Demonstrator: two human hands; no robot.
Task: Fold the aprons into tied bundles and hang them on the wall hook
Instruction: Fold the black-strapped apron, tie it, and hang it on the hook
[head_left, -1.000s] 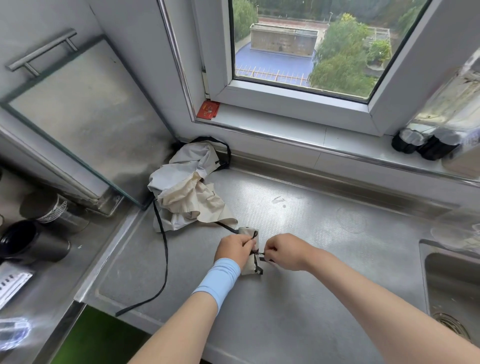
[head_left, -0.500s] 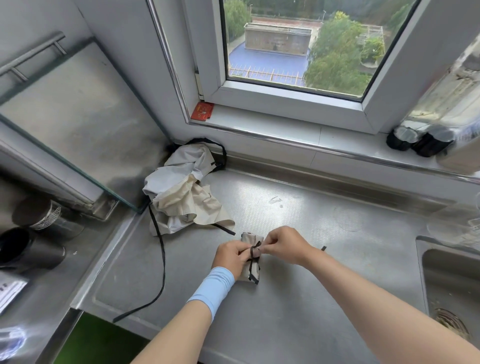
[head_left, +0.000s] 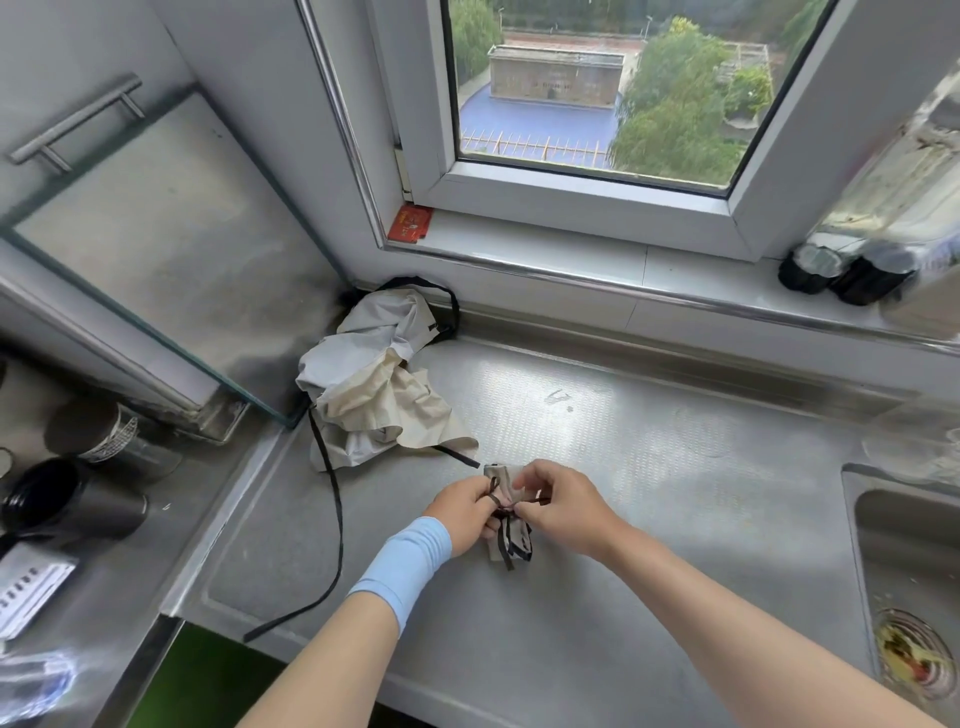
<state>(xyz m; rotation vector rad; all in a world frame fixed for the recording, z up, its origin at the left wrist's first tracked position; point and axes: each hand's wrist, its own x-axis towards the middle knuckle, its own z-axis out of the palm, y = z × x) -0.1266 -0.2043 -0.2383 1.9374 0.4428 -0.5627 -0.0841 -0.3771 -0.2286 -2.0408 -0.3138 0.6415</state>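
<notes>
A small folded beige apron bundle (head_left: 511, 540) lies on the steel counter (head_left: 649, 467), wrapped by black straps. My left hand (head_left: 465, 512), with a light blue wrist sleeve, pinches a strap loop on the bundle's left side. My right hand (head_left: 563, 506) pinches the strap on its right side, just above the bundle. Both hands hide the middle of the bundle and the knot. A crumpled pile of grey and beige aprons (head_left: 376, 387) sits in the back left corner, with a long black strap (head_left: 332, 519) trailing toward the counter's front edge. No wall hook is in view.
A sink (head_left: 909, 571) with a food-filled drain lies at the right. A glass panel (head_left: 150, 249) stands at the left, with dark cups (head_left: 67, 509) below it. Dark bottles (head_left: 852, 270) and a red packet (head_left: 410, 223) rest on the windowsill.
My hands have drawn closer over the bundle, and the straps now cross into a knot at its middle. The bundle has stayed in place on the counter.
</notes>
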